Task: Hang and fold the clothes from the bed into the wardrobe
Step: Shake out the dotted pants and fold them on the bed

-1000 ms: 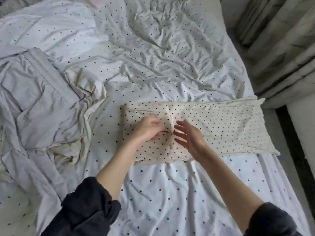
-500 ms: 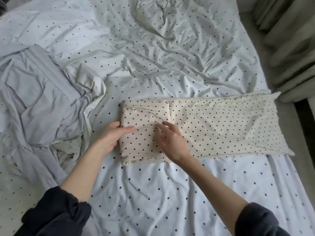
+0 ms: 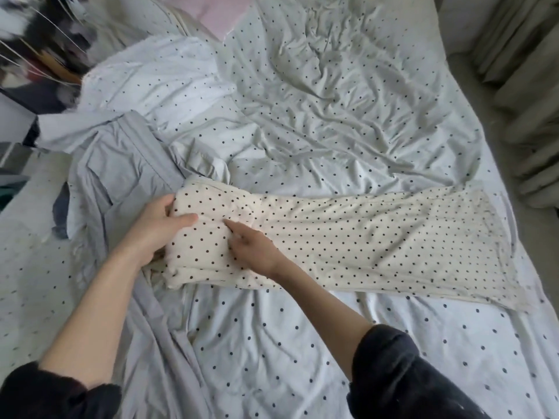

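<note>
A cream garment with black dots (image 3: 378,240) lies stretched across the bed, its left end folded into a thick bundle. My left hand (image 3: 157,228) grips that bundle's left edge, thumb on top and fingers tucked underneath. My right hand (image 3: 254,249) rests on top of the bundle with its fingers pressing the fabric near the fold line. A crumpled grey garment (image 3: 121,170) lies on the bed just left of the bundle, partly under my left arm.
The bed is covered by a wrinkled white sheet with black dots (image 3: 332,101). Beige curtains (image 3: 520,86) hang along the right side. Blurred dark clutter (image 3: 39,46) sits at the top left beyond the bed's edge.
My left hand has closed round the bundle's left edge and lifted it slightly. My right hand stays on the fold. The camera has swung left and back.
</note>
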`<state>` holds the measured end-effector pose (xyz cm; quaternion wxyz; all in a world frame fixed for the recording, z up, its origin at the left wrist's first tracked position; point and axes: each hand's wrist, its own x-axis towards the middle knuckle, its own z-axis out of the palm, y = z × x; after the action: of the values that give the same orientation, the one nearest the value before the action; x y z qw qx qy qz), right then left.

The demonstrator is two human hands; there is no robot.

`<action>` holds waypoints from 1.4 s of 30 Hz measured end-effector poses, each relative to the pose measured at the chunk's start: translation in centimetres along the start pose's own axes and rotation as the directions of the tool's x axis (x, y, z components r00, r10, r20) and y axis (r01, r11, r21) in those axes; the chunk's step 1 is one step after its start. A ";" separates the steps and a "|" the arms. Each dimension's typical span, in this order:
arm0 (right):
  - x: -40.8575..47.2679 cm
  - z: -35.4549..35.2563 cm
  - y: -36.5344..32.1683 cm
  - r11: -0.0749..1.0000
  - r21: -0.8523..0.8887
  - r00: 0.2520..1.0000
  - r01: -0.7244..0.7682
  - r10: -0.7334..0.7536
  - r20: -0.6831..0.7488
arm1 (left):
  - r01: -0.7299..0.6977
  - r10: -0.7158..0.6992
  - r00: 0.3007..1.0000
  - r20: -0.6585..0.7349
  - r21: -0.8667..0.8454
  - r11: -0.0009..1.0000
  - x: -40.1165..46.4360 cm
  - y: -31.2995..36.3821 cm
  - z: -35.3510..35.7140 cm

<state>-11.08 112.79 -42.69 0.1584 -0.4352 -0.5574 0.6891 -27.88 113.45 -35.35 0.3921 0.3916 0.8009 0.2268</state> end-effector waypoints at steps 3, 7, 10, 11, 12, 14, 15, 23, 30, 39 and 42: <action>-1.8 -3.3 1.5 0.934 0.347 0.991 -0.090 0.120 -0.064 | -0.175 0.175 0.984 0.022 0.261 0.950 -1.3 2.4 4.7; -5.6 -9.3 4.5 0.783 0.613 0.951 -0.106 0.260 -0.168 | -0.378 0.300 0.923 0.240 0.421 0.825 -2.9 5.4 13.0; -8.5 -12.5 6.3 0.798 0.591 0.919 -0.118 0.313 -0.240 | -0.392 0.192 0.880 0.435 0.435 0.810 -3.6 5.1 17.7; -9.2 -13.0 6.6 0.827 0.546 0.914 -0.135 0.317 -0.253 | -0.363 0.191 0.901 0.391 0.433 0.825 -3.1 4.1 18.4; -9.5 -13.0 6.8 0.857 0.494 0.907 -0.149 0.317 -0.277 | -0.298 0.186 0.939 0.288 0.419 0.858 -2.5 3.1 18.4; -9.7 -12.8 7.5 0.921 0.360 0.874 -0.147 0.292 -0.388 | -0.165 0.175 0.985 0.009 0.387 0.907 -1.4 1.1 17.7; -9.5 -12.5 7.8 0.955 0.259 0.855 -0.145 0.252 -0.453 | -0.108 0.152 0.985 -0.087 0.379 0.919 -0.9 0.3 17.1; -7.4 -8.8 8.3 0.977 -0.122 0.924 -0.177 0.122 -0.364 | 0.286 -0.247 0.929 0.274 -0.112 0.952 -0.9 -2.5 14.8; -5.5 -5.5 5.1 0.997 0.048 0.973 -0.068 0.076 -0.220 | 0.148 -0.126 0.984 0.123 -0.190 0.970 -0.7 -1.9 8.6; -5.5 -6.8 3.6 0.876 0.457 0.966 -0.153 0.230 -0.117 | -0.170 0.164 0.981 0.104 0.051 0.984 -4.3 3.8 10.0; -9.4 -11.4 5.8 0.903 0.396 0.891 -0.169 0.312 -0.330 | -0.152 0.151 0.932 0.331 -0.023 0.988 -5.5 5.2 14.9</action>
<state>4.67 111.43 -43.95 0.2529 -0.5926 -0.3217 0.6938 -11.41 112.89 -38.20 0.5018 0.4855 0.6913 0.1859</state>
